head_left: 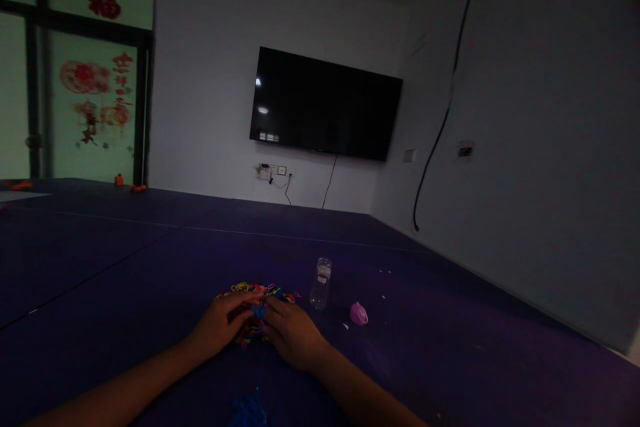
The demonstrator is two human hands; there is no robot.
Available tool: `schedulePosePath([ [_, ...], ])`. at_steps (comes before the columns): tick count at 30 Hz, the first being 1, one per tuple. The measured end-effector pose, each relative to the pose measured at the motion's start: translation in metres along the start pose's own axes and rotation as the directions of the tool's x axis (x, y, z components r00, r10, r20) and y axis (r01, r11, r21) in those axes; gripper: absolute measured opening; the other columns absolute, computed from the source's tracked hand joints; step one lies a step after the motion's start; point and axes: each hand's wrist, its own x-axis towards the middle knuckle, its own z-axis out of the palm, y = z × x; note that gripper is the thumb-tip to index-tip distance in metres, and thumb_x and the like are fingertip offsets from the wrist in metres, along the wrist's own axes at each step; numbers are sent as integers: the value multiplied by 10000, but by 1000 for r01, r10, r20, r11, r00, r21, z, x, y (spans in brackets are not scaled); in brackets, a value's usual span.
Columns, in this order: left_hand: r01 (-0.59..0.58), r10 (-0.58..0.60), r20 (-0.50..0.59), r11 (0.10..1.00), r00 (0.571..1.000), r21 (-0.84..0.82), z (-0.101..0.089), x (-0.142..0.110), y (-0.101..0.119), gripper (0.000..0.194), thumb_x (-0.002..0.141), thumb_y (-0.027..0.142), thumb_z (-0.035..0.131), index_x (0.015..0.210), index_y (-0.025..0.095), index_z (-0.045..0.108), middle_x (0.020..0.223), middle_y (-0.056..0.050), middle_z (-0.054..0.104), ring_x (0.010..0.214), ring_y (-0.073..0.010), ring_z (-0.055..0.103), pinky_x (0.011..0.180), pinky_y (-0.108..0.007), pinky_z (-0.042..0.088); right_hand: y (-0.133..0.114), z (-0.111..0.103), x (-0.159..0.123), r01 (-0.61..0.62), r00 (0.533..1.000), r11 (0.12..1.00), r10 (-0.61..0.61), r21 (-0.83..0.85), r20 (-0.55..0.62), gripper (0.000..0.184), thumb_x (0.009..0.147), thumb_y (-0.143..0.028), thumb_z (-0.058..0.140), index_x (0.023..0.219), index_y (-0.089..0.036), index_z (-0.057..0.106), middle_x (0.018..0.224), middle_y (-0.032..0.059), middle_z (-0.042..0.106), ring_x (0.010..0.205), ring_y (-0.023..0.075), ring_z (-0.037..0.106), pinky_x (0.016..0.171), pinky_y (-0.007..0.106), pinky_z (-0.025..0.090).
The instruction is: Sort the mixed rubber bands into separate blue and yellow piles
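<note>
Purple surface (400, 360); both hands (215, 325) (299, 337) at tangled loops (246, 335).

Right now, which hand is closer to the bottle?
The right one. The right hand is just to the near left of the bottle. The left hand is farther off to the left, across the colourful pile.

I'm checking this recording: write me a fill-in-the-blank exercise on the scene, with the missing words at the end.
The piece between the left hand and right hand is coloured ____.
Instead of lying on its side, the clear bottle stands ____.
In the camera's view, the small pink item is to the ____ of the bottle.
The black screen hangs ____ the wall sockets.

Missing words: blue; upright; right; above
</note>
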Motion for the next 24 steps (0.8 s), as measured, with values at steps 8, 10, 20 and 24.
schedulePosePath([
  [8,-117,108,99,988,989,97,3,-5,-4,409,792,135,463,1166,265,563,1112,-20,652,1024,-190,593,930,-355,449,-2,0,0,18,999,1000,-18,-3,32,214,884,-229,446,1086,-208,514,1121,59,542,1004,185,519,851,308,417],
  [10,-141,127,115,983,985,119,2,-5,-3,403,796,133,463,1165,263,561,1121,-22,648,1033,-190,590,930,-354,449,-2,0,0,22,999,1000,-21,-11,38,198,887,-234,443,1068,-209,518,1131,57,537,1013,190,511,855,314,411],
  [20,-190,172,103,962,980,196,1,-5,0,411,788,137,450,1175,237,544,1142,-37,633,1055,-190,574,942,-363,443,-2,1,0,7,998,999,-5,-35,59,229,876,-245,459,1096,-205,510,1162,74,524,1054,202,488,888,336,385],
  [24,-152,148,33,965,988,213,1,-4,0,424,779,134,442,1182,224,538,1165,-48,617,1070,-200,562,943,-366,444,-3,-1,0,-49,999,999,49,-17,5,276,876,-232,447,1148,-213,489,1245,76,494,1090,207,477,914,359,364],
])
